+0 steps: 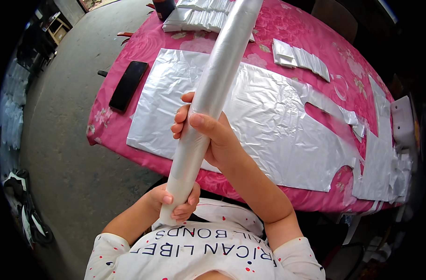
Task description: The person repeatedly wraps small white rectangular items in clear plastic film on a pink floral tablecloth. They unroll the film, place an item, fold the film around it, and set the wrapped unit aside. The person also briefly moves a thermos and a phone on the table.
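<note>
A long roll of clear plastic film point(217, 74) slants up and away in front of me, held in both hands. My left hand point(159, 196) wraps round its near end, close to my shirt. Farther up, my right hand point(217, 135) closes round the middle, thumb on top and fingertips curling past the left side. Beneath the roll, a large silvery-white plastic bag point(278, 130) lies flat on the table, its cut-out handles toward the right. The roll and my right arm hide part of it. Another such plastic sheet point(377, 158) lies at the right edge.
A pink floral cloth point(105, 98) covers the table. On it are a black phone point(129, 86) at left, folded plastic bundles point(189, 21) at the back and a smaller folded stack point(299, 58) at back right. A white plastic holder point(402, 121) stands at the right edge.
</note>
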`<action>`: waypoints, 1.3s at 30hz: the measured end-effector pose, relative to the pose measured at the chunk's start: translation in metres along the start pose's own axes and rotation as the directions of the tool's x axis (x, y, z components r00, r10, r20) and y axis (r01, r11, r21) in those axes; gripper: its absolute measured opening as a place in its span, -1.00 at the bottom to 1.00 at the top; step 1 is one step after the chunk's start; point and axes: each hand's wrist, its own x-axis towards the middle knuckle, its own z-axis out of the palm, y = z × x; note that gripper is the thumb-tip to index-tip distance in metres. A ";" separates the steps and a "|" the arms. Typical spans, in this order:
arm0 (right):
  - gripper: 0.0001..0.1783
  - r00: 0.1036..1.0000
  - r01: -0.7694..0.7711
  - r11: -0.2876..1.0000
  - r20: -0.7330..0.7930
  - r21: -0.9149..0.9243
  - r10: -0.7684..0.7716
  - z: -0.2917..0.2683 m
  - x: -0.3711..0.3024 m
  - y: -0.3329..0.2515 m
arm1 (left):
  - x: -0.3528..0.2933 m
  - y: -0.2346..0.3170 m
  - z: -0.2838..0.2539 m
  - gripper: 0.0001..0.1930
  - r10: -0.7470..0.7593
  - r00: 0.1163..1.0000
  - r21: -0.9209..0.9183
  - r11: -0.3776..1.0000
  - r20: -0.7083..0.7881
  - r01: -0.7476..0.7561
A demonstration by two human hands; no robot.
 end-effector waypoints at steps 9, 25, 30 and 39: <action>-0.35 0.899 -0.018 0.936 -0.415 -0.352 -0.139 -0.033 -0.018 0.032 | 0.037 0.015 -0.005 -0.26 0.427 0.749 0.731 0.673 -0.507 0.112; -0.60 0.774 -0.060 0.867 -0.572 -0.495 -0.273 -0.138 -0.018 -0.075 | -0.022 0.001 -0.021 -0.15 -0.180 0.776 0.289 0.859 -0.604 0.424; -0.70 0.806 -0.178 0.842 -0.566 -0.509 -0.171 -0.148 -0.027 -0.092 | -0.027 -0.007 -0.024 -0.14 -0.230 0.779 0.194 0.892 -0.583 0.408; -0.78 0.896 -0.404 0.505 -0.440 -0.762 0.053 -0.132 -0.025 -0.093 | -0.027 -0.007 -0.025 -0.17 -0.225 0.771 0.177 0.899 -0.595 0.399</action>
